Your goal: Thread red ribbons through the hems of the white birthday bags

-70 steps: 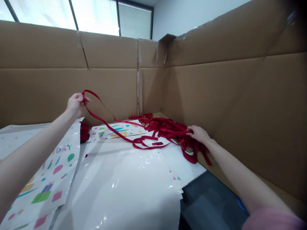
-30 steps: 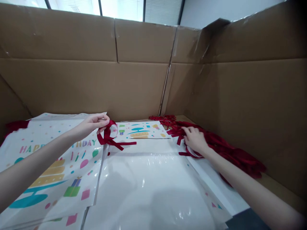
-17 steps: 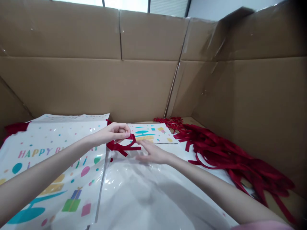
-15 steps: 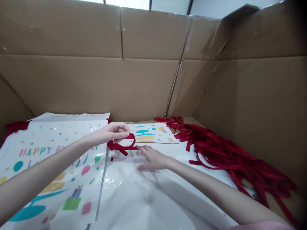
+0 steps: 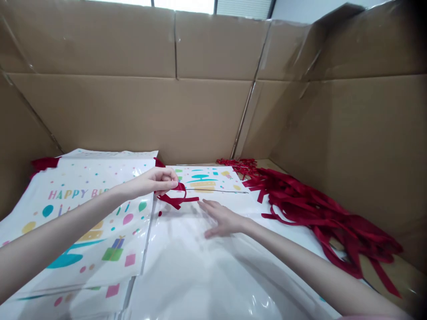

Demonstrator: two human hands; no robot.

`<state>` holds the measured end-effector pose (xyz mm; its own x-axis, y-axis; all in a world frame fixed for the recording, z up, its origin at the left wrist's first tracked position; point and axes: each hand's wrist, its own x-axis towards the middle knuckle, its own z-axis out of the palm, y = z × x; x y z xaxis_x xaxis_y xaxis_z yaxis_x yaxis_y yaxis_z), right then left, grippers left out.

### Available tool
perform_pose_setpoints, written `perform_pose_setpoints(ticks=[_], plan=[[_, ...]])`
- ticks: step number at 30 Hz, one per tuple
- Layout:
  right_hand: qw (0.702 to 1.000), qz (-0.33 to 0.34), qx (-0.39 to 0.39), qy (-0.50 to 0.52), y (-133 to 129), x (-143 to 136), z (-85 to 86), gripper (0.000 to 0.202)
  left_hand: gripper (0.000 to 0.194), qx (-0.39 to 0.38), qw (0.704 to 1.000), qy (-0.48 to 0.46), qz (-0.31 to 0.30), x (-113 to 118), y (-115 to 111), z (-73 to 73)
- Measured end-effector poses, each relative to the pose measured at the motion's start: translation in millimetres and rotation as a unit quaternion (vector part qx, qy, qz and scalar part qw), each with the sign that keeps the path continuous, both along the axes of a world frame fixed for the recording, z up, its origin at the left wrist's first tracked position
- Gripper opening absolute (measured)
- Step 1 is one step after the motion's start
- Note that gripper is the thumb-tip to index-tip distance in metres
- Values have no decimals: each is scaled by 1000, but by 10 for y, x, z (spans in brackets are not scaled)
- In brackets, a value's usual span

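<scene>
Pinched in my left hand (image 5: 163, 180) is a red ribbon (image 5: 178, 202), whose loop and loose ends hang over a glossy white plastic sheet (image 5: 200, 266). My right hand (image 5: 222, 218) hovers just right of the ribbon's end, fingers apart and holding nothing. To the left lies a stack of white bags (image 5: 113, 266) printed with balloons, gifts and birthday lettering, partly covered by my left forearm. Behind my hands, a printed panel (image 5: 203, 180) with a cake picture shows at the back.
A heap of long red ribbons (image 5: 320, 213) spreads along the right side, with smaller red ribbon pieces (image 5: 242, 166) behind it. Tall cardboard walls (image 5: 210, 120) rise at the back and both sides. More red fabric (image 5: 45, 164) shows at the far left.
My right hand has moved slightly right, away from the ribbon's end. My left hand keeps its pinch on the ribbon. The view has shifted a little, showing more of the left cardboard wall.
</scene>
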<state>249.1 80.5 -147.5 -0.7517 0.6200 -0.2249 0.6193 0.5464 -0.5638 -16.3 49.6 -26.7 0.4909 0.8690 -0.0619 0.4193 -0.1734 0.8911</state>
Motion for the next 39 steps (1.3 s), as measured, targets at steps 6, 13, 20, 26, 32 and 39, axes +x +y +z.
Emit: perform_pose_setpoints(ticks=[6, 13, 20, 26, 32, 39], plan=[[934, 14, -35, 356, -188, -247, 543, 39, 31, -16, 998, 16, -63, 226, -121, -5], [943, -18, -82, 322, -141, 218, 671, 44, 32, -16, 995, 64, -79, 167, -55, -76], [964, -179, 28, 196, 149, 1454, 836, 44, 35, -30, 994, 101, -23, -248, 114, -244], [937, -294, 184, -38, 290, 2240, 798, 41, 37, -46, 992, 113, -37, -307, 265, -493], [911, -274, 293, -97, 365, 1703, 511, 19, 40, -23, 992, 100, -76, 186, 359, -645], [953, -83, 75, 281, 114, 73, 208, 43, 24, 67, 991, 67, -90, 875, 398, -735]])
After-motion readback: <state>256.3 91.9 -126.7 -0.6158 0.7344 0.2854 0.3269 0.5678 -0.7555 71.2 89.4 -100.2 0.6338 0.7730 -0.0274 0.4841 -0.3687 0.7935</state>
